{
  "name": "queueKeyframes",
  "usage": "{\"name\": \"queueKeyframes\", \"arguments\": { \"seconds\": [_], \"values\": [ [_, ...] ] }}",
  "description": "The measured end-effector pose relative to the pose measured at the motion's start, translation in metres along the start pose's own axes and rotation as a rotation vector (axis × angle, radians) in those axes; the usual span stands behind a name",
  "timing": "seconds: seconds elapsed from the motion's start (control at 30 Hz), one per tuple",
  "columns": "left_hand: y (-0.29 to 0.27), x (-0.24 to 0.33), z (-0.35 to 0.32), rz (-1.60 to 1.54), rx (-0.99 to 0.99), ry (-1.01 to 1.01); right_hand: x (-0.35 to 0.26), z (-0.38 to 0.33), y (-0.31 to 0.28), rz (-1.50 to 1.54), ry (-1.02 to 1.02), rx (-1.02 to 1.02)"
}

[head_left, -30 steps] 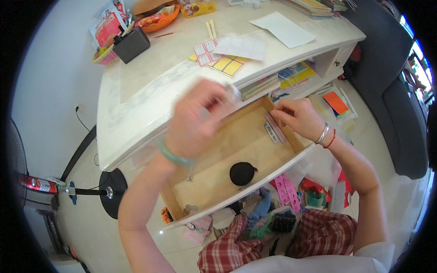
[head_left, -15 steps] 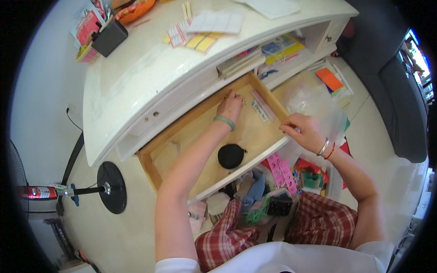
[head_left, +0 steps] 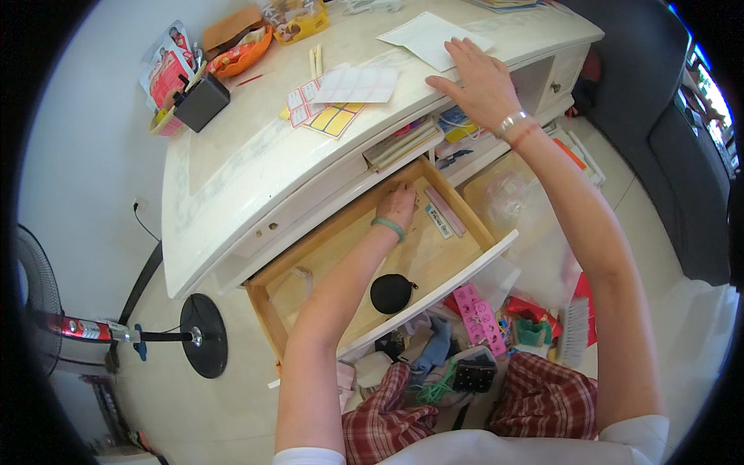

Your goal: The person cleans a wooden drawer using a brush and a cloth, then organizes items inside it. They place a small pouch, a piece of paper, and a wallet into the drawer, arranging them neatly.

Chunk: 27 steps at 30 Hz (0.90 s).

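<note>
My left hand (head_left: 397, 206) reaches deep into the open wooden drawer (head_left: 325, 256), fingers curled at the back wall; whether it holds anything I cannot tell. A green band sits on that wrist. Beside it lie flat narrow packets (head_left: 443, 217), and a round black pouch (head_left: 390, 294) rests near the drawer front. My right hand (head_left: 480, 81) lies flat with fingers spread on the white cabinet top (head_left: 232, 163), touching the edge of a white paper sheet (head_left: 430, 35). It holds nothing.
Sticker sheets (head_left: 333, 105), a black box (head_left: 201, 102), an orange bowl (head_left: 244, 50) and packets sit on the cabinet top. Books fill the open shelf (head_left: 411, 139). Clutter, a pink strip (head_left: 479, 308) and a brush lie on the floor by my knees. A fan stand (head_left: 194, 335) is at left.
My right hand left the drawer's right side and rose onto the cabinet top. My left hand stayed deep at the drawer's back. The view tilted so more of the top shows.
</note>
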State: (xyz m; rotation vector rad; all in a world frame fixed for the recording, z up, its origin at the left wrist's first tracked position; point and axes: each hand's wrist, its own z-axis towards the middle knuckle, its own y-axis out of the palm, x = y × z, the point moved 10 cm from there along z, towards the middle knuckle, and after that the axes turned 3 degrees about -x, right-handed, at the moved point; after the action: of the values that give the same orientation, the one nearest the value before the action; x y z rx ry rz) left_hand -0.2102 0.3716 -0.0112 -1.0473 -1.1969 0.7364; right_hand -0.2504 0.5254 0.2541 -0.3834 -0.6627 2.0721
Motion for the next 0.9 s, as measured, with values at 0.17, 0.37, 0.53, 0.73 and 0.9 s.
{"name": "queueKeyframes", "arguments": {
  "seconds": [0.17, 0.37, 0.53, 0.73, 0.9],
  "values": [
    [-0.026, 0.026, -0.026, -0.115, 0.026, 0.065, 0.007, -0.011, 0.003, 0.111, 0.004, -0.198],
    [-0.041, 0.076, -0.029, -0.952, -0.118, -0.021, 0.076, -0.043, -0.04, 0.582, 0.492, -0.038],
    [-0.072, 0.137, -0.036, -1.702, -0.112, -0.207, 0.06, -0.142, -0.056, 1.518, 0.975, -0.017],
    [-0.095, 0.153, -0.046, -1.807, 0.063, -0.145, 0.041, -0.205, -0.065, 1.507, 1.022, -0.294],
    [-0.077, 0.134, -0.063, -1.687, 0.096, -0.266, 0.042, -0.217, -0.063, 1.367, 1.02, -0.373]
  ]
}}
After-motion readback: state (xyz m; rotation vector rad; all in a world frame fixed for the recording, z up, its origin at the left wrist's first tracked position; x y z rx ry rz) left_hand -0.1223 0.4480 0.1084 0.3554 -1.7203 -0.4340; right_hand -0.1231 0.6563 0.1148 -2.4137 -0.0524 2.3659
